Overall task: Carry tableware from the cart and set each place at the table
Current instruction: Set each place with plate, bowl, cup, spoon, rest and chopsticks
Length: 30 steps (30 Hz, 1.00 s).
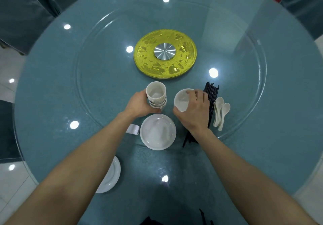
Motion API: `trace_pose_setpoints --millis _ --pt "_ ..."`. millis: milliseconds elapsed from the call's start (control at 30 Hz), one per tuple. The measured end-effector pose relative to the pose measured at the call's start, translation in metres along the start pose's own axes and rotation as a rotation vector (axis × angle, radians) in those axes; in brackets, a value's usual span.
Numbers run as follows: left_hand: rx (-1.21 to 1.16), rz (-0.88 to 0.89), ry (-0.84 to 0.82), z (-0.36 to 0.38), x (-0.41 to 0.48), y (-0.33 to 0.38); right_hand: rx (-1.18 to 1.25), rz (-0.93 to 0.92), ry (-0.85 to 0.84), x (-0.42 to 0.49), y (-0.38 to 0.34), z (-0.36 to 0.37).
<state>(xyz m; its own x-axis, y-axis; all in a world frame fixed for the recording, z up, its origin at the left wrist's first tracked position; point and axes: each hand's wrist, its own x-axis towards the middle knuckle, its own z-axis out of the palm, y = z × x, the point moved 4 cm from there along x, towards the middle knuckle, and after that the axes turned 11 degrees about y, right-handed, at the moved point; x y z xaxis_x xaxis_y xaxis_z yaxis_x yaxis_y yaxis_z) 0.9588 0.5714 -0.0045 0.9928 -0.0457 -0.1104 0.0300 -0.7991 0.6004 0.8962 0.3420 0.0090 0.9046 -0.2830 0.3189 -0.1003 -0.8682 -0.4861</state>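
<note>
Head view: left hand (139, 103) was curled round a stack of small bowls (156, 93) on the glass turntable (104, 67). Right hand (194, 110) grasped a single small bowl (181, 100) just beside it, between the stack and the black chopsticks (212, 93); lifted or resting, could not tell. Step judged as parting one bowl for a place on the bench (52, 85): brace the stack low, carry the bowl level, clear of chopsticks and spoons (221, 110).

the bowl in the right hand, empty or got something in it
Empty. The right hand grips the bowl by its rim, and its bare white inside shows all the way to the bottom.
</note>
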Motion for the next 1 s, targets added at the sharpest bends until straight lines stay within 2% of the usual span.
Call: trace_pose_setpoints --millis 233,400,633,1000 --pt "-0.021 0.02 0.01 -0.004 -0.003 -0.001 -0.114 0.062 -0.323 0.013 0.019 0.022" --pt "-0.025 0.039 0.028 -0.016 -0.008 -0.003 -0.132 0.055 -0.277 0.014 0.018 0.025" --pt "-0.024 0.031 0.059 -0.03 -0.014 -0.009 -0.086 -0.014 -0.308 -0.003 0.005 0.027" --pt "-0.048 0.018 0.064 -0.037 -0.027 -0.008 -0.066 -0.001 -0.349 -0.003 0.0 0.024"
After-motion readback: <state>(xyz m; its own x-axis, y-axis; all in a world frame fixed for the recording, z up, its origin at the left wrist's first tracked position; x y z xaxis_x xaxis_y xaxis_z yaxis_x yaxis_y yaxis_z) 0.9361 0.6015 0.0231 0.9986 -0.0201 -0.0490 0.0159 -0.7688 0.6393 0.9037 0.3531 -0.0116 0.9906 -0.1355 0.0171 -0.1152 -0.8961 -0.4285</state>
